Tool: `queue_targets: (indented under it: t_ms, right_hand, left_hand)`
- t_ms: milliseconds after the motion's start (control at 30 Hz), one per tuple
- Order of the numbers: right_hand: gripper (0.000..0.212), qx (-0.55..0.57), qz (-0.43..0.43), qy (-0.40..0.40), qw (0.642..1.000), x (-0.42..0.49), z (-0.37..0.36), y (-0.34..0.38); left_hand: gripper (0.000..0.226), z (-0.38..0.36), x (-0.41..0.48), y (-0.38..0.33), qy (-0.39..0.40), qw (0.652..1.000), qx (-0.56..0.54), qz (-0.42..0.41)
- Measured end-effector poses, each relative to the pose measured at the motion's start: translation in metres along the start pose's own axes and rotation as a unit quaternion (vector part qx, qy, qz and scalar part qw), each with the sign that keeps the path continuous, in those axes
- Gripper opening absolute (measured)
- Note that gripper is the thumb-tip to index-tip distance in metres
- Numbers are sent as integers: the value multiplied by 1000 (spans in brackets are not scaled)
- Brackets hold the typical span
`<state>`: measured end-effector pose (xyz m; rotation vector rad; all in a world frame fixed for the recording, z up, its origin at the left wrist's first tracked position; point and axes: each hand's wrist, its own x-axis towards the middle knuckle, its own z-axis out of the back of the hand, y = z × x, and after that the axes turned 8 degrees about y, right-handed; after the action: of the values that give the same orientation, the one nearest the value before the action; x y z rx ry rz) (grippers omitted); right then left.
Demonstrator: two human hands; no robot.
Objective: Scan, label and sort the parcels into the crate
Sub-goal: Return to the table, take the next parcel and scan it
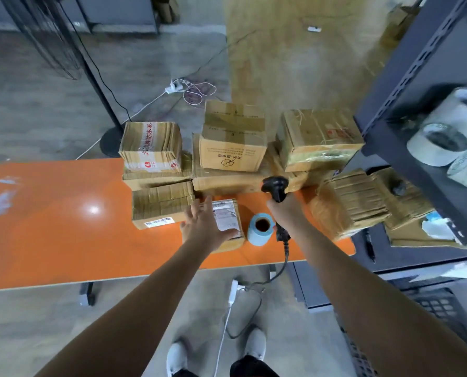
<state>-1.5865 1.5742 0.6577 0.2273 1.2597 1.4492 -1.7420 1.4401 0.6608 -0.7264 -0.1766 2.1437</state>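
A small cardboard parcel with a white shipping label on top lies near the front edge of the orange table. My left hand lies on it with fingers spread and straight. My right hand grips the handle of a black barcode scanner, its head raised above the table just right of the parcel. A blue label roll stands between my two hands. A dark plastic crate sits on the floor at the lower right, partly hidden by my right arm.
Several taped cardboard parcels are stacked along the table's far side and right end. A dark metal shelf with tape rolls stands at the right. The scanner's cable drops over the table's front edge to the floor.
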Motion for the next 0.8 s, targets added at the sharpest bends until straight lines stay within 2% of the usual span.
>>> queue_targets:
  t_ms: [333,800]
  right_hand:
    - [19,7,-20,69,997,-63,-57,68]
    - [18,12,-22,58,998,-90,-76,80]
  left_hand:
    - [111,20,-19,49,37,998,4,-45]
    - [106,21,-24,63,45,994,-2,-101]
